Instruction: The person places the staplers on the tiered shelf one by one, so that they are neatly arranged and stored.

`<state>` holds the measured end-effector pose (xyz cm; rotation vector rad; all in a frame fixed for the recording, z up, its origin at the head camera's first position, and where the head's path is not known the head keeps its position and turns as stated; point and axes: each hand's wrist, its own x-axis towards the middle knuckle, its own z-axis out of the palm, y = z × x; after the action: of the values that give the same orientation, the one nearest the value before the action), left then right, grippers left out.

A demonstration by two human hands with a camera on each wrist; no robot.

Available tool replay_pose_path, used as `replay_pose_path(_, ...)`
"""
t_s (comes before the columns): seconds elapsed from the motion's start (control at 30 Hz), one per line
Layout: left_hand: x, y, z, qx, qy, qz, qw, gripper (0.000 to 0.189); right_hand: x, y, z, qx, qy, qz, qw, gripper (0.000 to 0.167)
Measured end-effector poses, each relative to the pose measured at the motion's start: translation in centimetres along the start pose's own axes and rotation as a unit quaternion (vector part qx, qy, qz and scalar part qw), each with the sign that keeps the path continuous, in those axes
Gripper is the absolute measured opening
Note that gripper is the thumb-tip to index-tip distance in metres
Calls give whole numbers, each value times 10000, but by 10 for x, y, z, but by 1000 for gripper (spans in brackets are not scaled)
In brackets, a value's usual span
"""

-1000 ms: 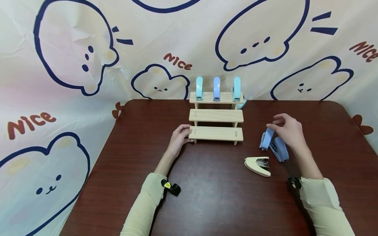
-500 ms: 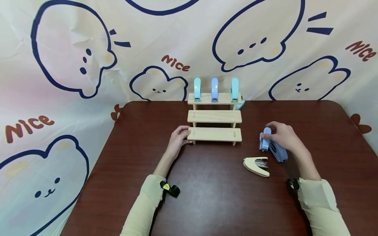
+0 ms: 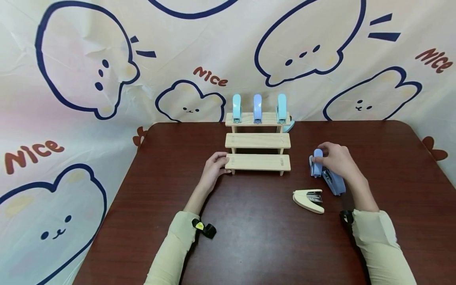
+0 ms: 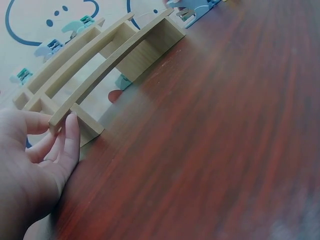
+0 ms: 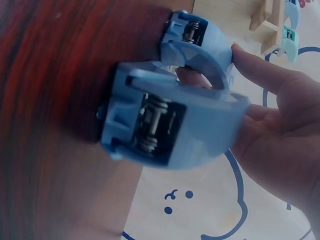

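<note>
My right hand [image 3: 338, 158] pinches a small blue stapler [image 3: 316, 168] between thumb and fingers, right of the wooden rack. In the right wrist view the fingers reach round the back of that stapler [image 5: 217, 42]. A second blue stapler [image 3: 335, 183] lies beside it, below the right hand, and looms large in front in the right wrist view. A cream stapler [image 3: 308, 201] lies on its side nearer me. My left hand [image 3: 213, 171] grips the left end of the bottom step of the three-step wooden rack [image 3: 258, 161], thumb and fingers at its edge.
On the rack's top step stand a light-blue stapler [image 3: 236, 107], a periwinkle stapler [image 3: 257, 107] and another light-blue stapler [image 3: 281, 107]. A light-blue object [image 3: 289, 126] shows partly behind the rack. The dark wooden table [image 3: 242, 237] meets a cartoon-printed cloth [image 3: 199, 39] at the back.
My right hand has closed round the upper part of the blue stapler and shifted it slightly left and away from the second one. The left hand stays at the rack's end.
</note>
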<state>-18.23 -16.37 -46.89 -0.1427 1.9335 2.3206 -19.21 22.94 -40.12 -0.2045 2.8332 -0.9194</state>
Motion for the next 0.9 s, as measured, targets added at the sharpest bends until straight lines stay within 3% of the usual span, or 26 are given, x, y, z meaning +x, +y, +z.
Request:
replay_pose_path(0.27, -1, 2, -1, 57, -11, -8, 10000, 28, 9, -2, 3, 66, -289, 282, 9992, 60)
replay_pose_path(0.5, -1, 1, -1, 91, -19, -28, 10000, 29, 17, -3, 1, -152, -312, -25, 9994, 52)
replay_pose_path(0.73, -1, 1, -1, 148, -1, -3, 9999, 31, 16, -2, -1, 247, -446, 262, 9984, 63)
replay_pose_path(0.9, -1, 1, 0, 152, 22, -30, 9999, 30, 18, -1, 1, 114, -511, 339, 9981, 68)
